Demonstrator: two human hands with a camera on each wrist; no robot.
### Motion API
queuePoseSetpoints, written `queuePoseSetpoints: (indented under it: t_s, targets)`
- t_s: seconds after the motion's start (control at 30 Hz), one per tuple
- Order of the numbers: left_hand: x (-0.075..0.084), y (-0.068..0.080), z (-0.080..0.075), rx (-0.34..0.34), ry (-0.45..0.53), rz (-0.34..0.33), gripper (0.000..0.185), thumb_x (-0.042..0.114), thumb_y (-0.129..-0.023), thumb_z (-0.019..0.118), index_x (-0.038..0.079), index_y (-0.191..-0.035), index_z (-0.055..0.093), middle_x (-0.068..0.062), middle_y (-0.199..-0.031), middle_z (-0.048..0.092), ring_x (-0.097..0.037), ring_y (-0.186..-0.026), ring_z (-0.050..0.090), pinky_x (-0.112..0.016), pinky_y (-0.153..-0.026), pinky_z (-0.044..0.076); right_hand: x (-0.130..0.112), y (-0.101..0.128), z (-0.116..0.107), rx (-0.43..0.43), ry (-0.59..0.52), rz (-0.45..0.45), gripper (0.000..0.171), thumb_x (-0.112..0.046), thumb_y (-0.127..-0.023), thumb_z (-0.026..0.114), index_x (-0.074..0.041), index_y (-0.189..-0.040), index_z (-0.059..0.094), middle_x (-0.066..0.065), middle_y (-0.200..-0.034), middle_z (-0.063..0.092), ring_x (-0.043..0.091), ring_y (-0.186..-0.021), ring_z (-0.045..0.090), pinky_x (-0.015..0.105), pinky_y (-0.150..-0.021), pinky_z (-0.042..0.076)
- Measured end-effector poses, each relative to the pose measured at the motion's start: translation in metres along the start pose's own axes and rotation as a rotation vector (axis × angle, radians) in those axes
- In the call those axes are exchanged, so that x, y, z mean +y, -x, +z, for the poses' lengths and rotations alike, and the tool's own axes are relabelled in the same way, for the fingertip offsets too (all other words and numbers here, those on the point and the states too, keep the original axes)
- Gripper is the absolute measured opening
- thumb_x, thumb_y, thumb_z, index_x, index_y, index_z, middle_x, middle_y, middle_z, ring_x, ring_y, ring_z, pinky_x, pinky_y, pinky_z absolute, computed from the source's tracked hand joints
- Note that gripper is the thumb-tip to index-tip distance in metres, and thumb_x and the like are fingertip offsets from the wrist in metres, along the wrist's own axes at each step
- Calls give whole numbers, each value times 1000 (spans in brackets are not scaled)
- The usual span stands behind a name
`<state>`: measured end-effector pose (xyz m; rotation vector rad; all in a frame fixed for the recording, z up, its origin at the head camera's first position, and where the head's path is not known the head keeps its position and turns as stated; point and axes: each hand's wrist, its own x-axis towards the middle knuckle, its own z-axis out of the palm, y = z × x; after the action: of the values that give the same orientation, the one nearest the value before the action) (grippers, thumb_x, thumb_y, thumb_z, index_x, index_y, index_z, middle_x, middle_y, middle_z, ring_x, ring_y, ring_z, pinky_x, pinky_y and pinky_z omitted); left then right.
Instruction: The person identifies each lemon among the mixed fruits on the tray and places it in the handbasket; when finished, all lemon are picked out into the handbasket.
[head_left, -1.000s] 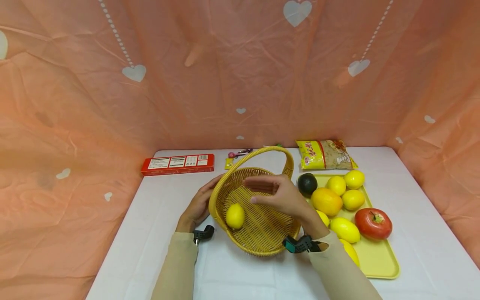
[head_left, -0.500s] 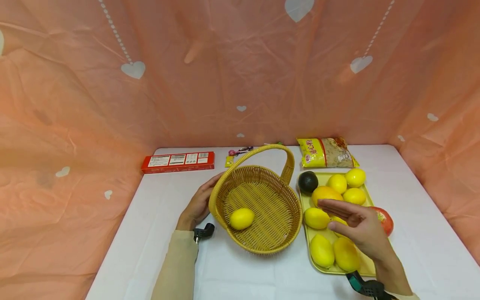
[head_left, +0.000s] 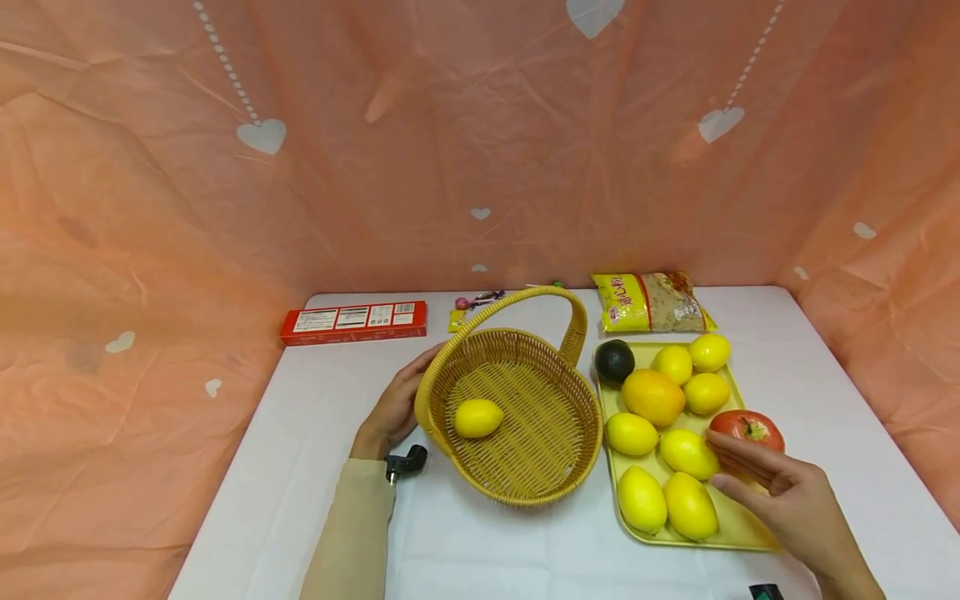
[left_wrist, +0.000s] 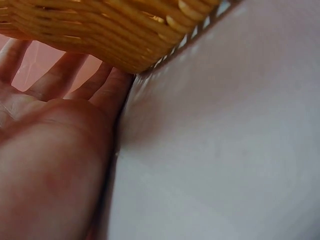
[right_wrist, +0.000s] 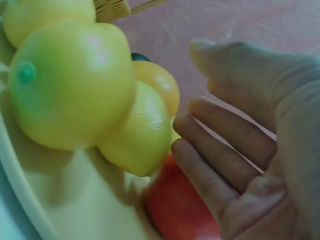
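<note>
Red box (head_left: 353, 322): white label panels, text unreadable.

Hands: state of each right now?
Left hand: open, straight fingers against the basket wall.
Right hand: open, empty, over the tray by a lemon.

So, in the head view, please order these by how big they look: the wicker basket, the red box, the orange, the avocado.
1. wicker basket
2. red box
3. orange
4. avocado

The box lies farther from the camera than the other three, so it may really be larger than it looks.
</note>
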<state>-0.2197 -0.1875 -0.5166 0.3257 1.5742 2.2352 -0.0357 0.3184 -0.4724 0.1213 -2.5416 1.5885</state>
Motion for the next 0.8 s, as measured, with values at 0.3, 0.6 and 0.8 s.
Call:
queuePoseSetpoints:
  t_s: [0.3, 0.6, 0.8]
  targets:
    - [0, 0, 1, -15, -9, 20, 53, 8, -119, 35, 14, -171, 38, -2, -171, 48, -13, -136, 61, -25, -114, 55, 2, -5, 19, 188, 204, -110, 52, 7, -81, 92, -3, -130, 80, -29, -121, 76, -24, -114, 62, -3, -101, 45]
    - [-1, 1, -1, -21, -8, 23, 53, 7, -119, 34, 14, -171, 39, -7, -173, 45, -14, -135, 61, -25, -113, 56, -9, -9, 31, 174, 519, -50, 58, -8, -81, 95, -11, -136, 78, 19, -128, 79, 38, -120, 72, 18, -120, 47]
    - [-2, 0, -1, -28, 0, 27, 53, 7, -119, 35, 14, -171, 39, -6, -172, 46, -14, -134, 62, -25, -113, 57, -14, -13, 38, 115, 565, -22, 58, -6, -81, 94, -2, -136, 74, 27, -132, 75, 52, -121, 69, 78, -100, 52]
